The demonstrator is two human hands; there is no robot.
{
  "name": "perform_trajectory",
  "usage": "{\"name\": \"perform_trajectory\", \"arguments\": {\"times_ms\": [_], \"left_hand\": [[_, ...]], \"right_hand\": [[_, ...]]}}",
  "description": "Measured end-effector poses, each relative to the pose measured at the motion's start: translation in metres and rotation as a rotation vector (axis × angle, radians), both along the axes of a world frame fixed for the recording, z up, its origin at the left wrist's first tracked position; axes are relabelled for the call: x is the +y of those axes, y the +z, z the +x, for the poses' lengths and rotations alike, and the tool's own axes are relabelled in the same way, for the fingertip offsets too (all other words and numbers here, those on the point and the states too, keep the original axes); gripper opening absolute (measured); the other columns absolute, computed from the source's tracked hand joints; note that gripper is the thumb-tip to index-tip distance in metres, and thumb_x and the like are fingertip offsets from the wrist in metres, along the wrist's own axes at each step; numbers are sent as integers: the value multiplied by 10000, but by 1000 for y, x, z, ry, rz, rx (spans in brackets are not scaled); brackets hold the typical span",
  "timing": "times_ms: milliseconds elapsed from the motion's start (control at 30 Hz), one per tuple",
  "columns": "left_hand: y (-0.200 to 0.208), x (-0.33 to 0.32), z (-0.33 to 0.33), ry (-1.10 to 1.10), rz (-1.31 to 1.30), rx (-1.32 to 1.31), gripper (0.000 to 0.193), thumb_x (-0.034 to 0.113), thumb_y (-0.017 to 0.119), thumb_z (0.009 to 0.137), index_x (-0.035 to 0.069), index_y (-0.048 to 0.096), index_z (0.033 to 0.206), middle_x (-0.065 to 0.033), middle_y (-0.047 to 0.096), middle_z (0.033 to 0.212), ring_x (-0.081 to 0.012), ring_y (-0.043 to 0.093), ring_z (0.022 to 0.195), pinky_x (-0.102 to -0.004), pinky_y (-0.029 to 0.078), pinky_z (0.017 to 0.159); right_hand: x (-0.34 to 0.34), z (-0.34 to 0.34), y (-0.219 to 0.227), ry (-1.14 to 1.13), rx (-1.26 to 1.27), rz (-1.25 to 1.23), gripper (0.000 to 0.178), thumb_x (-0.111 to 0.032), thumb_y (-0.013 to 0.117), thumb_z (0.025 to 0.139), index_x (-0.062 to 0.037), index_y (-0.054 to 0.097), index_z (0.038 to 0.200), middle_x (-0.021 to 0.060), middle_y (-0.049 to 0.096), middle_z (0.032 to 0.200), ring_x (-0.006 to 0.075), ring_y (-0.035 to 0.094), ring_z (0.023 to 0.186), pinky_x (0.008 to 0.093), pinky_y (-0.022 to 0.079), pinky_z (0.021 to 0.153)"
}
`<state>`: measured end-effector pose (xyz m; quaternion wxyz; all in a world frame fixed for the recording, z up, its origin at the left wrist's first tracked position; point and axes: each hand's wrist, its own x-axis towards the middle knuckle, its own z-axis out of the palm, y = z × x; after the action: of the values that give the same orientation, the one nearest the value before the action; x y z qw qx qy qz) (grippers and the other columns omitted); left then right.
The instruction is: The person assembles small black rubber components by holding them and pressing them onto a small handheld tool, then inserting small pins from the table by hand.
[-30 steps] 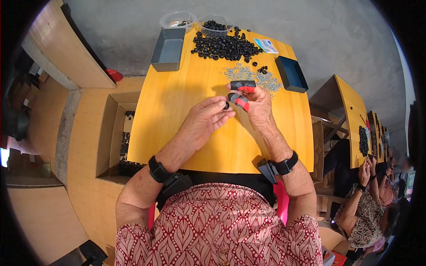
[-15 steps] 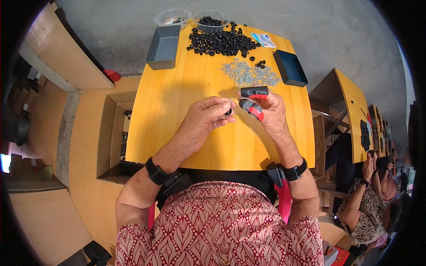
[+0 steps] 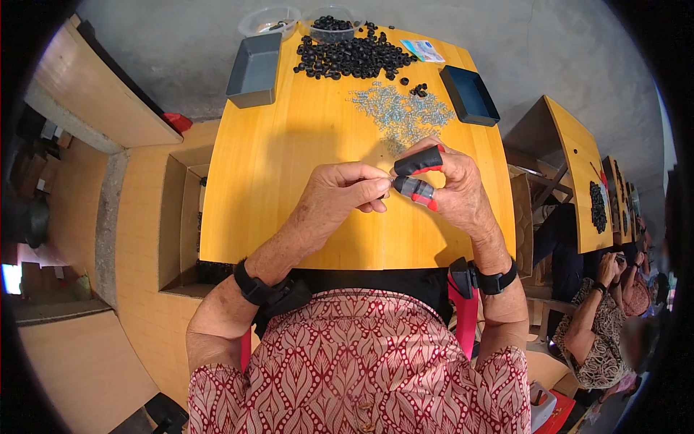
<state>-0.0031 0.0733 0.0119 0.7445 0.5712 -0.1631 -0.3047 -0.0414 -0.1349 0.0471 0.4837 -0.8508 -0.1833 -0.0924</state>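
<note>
Over the middle of the yellow wooden table, both hands meet fingertip to fingertip. My left hand is closed in a pinch, thumb on top. The small black round part seen in it a moment ago is now hidden by the fingers. My right hand has black and red coverings on thumb and forefinger. Their tips close together right at the left fingertips, and what they grip is too small to make out. Beyond the hands lies a spread of small silvery metal pieces, with a heap of black ring-like parts behind it.
A grey tray stands at the far left, a dark tray at the right. Two clear bowls and a packet sit at the back. An open cardboard box is left of the table; a co-worker sits at right.
My right hand's fingertips have closed in against the left fingertips. My left hand has turned slightly, hiding the black part. The whole view has shifted a little.
</note>
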Motion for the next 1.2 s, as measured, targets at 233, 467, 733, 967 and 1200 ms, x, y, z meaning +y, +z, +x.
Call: {"name": "perform_trajectory", "arguments": {"times_ms": [233, 467, 733, 967, 1200], "left_hand": [[0, -1, -2, -44, -18, 9, 230, 201, 651, 917, 16, 689, 1049, -51, 683, 928, -130, 664, 798, -241, 504, 713], [-1, 0, -2, -55, -172, 157, 238, 120, 605, 940, 5, 639, 1146, -100, 659, 1125, -192, 667, 1006, -236, 534, 883], [2, -2, -3, -83, -257, 348, 223, 128, 583, 956, 48, 578, 1164, -93, 647, 1147, -174, 649, 1048, -239, 538, 894], [-3, -6, -14, -117, -271, 335, 239, 171, 589, 962, 77, 567, 1181, -54, 630, 1129, -129, 648, 1007, -220, 547, 872], [-1, -5, -17, -97, -224, 317, 229, 149, 602, 951, 59, 598, 1162, -44, 627, 1124, -127, 649, 992, -223, 546, 874]], "right_hand": [[-4, -2, -4, 33, -54, -31, 211, -31, 782, 733, -51, 668, 909, 64, 649, 888, 209, 632, 879, 311, 504, 801], [-6, -9, -13, 19, -26, 227, 198, 4, 769, 739, -43, 665, 900, 52, 667, 909, 171, 654, 876, 288, 507, 807], [2, -31, -1, -139, -170, 62, 200, -8, 784, 714, -46, 669, 874, 63, 661, 886, 198, 650, 861, 303, 511, 771], [8, -35, 2, -165, -304, -63, 232, -23, 803, 681, -54, 677, 873, 74, 646, 872, 238, 614, 840, 326, 500, 722], [10, -40, -1, -164, -342, -135, 217, -21, 788, 670, -33, 673, 854, 77, 645, 850, 231, 610, 820, 331, 483, 717]]}}
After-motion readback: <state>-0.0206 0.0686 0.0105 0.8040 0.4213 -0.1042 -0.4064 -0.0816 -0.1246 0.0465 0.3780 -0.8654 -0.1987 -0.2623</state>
